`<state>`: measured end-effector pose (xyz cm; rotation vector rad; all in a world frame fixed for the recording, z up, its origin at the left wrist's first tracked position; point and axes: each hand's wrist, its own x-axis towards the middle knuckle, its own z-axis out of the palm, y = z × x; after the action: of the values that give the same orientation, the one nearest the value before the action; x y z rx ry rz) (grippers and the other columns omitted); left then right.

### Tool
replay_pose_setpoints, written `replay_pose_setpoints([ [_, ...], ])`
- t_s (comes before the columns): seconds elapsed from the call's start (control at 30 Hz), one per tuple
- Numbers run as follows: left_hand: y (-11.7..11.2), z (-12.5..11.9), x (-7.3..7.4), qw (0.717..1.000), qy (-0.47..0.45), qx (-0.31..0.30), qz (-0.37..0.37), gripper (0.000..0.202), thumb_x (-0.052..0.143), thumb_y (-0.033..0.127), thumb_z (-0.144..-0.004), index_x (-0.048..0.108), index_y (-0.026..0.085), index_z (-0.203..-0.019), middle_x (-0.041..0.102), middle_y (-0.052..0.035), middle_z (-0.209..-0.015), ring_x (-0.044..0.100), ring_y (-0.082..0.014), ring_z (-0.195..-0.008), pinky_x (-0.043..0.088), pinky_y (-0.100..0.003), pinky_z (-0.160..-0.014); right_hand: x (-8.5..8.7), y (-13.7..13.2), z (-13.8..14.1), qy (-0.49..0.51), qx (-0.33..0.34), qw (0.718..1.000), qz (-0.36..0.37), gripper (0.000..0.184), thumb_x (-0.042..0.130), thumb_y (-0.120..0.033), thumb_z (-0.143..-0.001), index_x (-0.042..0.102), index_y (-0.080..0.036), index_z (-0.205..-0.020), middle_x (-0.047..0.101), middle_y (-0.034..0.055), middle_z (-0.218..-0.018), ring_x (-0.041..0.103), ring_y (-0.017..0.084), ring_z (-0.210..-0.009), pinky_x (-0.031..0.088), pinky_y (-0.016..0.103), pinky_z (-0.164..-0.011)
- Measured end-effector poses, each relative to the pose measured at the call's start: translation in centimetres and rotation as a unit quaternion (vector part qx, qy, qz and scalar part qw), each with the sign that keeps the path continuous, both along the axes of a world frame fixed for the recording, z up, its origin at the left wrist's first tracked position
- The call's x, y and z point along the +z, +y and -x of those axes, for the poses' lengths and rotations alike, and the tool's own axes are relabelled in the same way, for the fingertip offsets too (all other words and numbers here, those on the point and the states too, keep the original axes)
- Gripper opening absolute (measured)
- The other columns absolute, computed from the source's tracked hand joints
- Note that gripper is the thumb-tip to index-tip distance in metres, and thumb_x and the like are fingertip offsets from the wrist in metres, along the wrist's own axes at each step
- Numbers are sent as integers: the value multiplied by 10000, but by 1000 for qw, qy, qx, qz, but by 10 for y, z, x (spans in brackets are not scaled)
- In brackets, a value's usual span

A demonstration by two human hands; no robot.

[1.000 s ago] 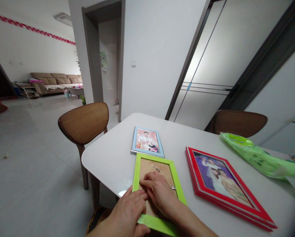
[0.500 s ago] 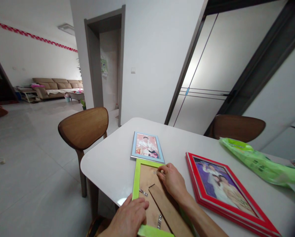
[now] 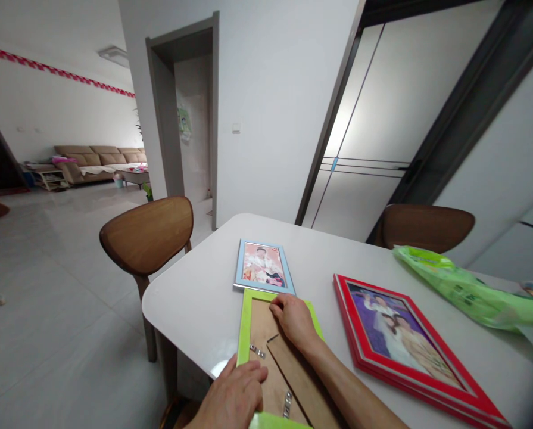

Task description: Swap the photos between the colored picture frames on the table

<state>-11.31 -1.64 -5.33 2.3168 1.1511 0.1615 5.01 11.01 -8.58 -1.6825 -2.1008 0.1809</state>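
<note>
A lime-green picture frame (image 3: 245,322) lies face down on the white table (image 3: 195,298), its brown backing board and stand strip showing. My right hand (image 3: 295,319) rests on the far end of the backing, fingers bent and pressed near the top edge. Over the frame's near left edge lies my left hand (image 3: 234,396), fingers flat and together, pressing it down. Just beyond the green frame sits a light-blue framed photo (image 3: 262,265). To the right is a red framed photo (image 3: 404,339), face up.
A green plastic bag (image 3: 467,292) lies at the table's far right. One wooden chair (image 3: 147,235) stands at the table's left corner, another (image 3: 424,226) behind the table. An open tiled floor and a sofa are off to the left.
My right hand slid from the middle of the backing up to its far end, uncovering the stand strip and metal clips. My left hand stayed on the near left edge.
</note>
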Motion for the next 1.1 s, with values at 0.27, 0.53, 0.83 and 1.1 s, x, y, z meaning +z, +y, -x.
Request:
replay_pose_setpoints([
  [0.27,0,2,-20,992,-19,-27,-122,365,557,408,-720,478,160,-977,502,-162,-1168,419,-288,-1109,311,-508,-911,-5,4,1,8,-59,998,5,157,486,-269,-701,591,-177,-628,604,34,-701,538,135,-642,332,226,-583],
  [0.53,-7,4,-19,988,-2,-6,-155,230,495,187,-751,492,137,-975,525,-150,-1145,447,-250,-1092,344,-477,-898,-9,5,6,31,-86,996,-6,100,482,-229,-683,563,-172,-667,585,45,-715,522,143,-634,308,239,-564],
  [0.83,-9,-32,-46,965,33,4,-259,206,348,192,-862,551,166,-885,516,-105,-1166,463,-251,-1077,389,-460,-875,13,-15,-16,130,-28,991,-15,250,383,-340,-739,573,-182,-702,615,39,-723,550,154,-681,380,245,-628],
  [1.1,-2,-39,-32,965,-71,-17,-252,176,561,287,-708,541,160,-829,541,-136,-1124,485,-286,-1039,367,-465,-888,17,-75,-82,365,-121,922,47,356,501,-438,-660,580,-163,-872,641,66,-834,587,185,-696,455,281,-603],
])
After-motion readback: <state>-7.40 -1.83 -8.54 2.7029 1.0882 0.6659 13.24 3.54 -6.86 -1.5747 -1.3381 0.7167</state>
